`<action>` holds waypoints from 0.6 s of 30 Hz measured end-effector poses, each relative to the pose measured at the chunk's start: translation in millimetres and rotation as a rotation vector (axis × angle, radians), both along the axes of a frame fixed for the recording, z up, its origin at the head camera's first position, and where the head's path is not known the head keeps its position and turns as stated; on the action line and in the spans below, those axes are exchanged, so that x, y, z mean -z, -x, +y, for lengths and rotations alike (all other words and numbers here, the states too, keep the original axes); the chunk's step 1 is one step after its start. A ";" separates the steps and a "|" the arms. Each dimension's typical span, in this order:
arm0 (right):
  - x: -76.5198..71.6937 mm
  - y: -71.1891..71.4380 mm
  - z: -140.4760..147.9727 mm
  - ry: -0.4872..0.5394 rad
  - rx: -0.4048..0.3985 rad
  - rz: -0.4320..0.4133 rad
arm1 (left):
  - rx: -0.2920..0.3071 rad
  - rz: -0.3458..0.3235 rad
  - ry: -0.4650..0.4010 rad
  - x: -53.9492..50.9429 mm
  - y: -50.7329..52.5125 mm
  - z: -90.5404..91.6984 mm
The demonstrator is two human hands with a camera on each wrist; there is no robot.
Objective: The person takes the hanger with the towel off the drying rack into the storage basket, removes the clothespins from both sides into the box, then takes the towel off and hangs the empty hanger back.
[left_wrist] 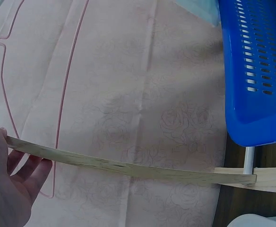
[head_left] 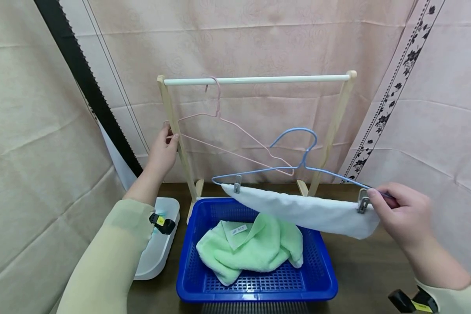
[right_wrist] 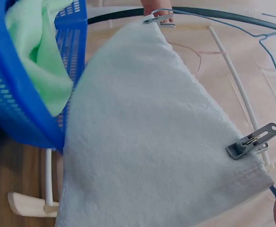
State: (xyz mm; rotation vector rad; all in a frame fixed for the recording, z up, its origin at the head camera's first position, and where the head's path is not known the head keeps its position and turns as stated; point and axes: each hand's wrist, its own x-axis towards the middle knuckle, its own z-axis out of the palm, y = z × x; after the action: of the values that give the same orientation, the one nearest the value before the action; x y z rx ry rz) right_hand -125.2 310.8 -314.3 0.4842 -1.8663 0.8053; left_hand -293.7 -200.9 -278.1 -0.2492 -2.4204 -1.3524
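Note:
My left hand (head_left: 165,150) grips the left post (head_left: 175,117) of a wooden drying rack, fingers curled around it. A tilted pink wire hanger (head_left: 243,131) hooks over the rack's white bar (head_left: 259,80); its left end lies at my fingers, and I cannot tell whether they touch it. At the right, my right hand (head_left: 406,216) pinches the lower right end of a blue hanger (head_left: 290,167), held in front of the rack with its hook off the bar. Two grey metal clips (head_left: 363,201) fasten a white cloth (right_wrist: 128,123) to it.
Below stands a blue plastic basket (head_left: 325,272) with a green towel (head_left: 255,248) in it, in front of the rack's feet. A white tray (head_left: 151,261) sits left of the basket. Pale patterned cloth (head_left: 278,48) covers the walls behind the rack.

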 end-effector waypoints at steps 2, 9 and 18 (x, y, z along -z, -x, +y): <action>-1.6 1.7 -1.9 -0.005 -0.007 -0.044 | 0.006 -0.001 -0.013 -0.3 -1.1 0.4; -9.1 11.1 -18.7 0.027 -0.074 -0.092 | 0.020 -0.019 -0.037 1.9 -2.8 0.2; -14.6 22.2 -38.1 0.073 -0.130 -0.111 | 0.047 -0.033 -0.038 2.5 -3.0 -1.3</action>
State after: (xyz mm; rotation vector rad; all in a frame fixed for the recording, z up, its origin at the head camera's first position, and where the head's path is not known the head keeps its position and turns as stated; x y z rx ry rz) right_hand -147.4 272.7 -299.6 0.5284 -1.9146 1.0018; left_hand -290.6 -202.1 -280.7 -0.2775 -2.4273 -1.4330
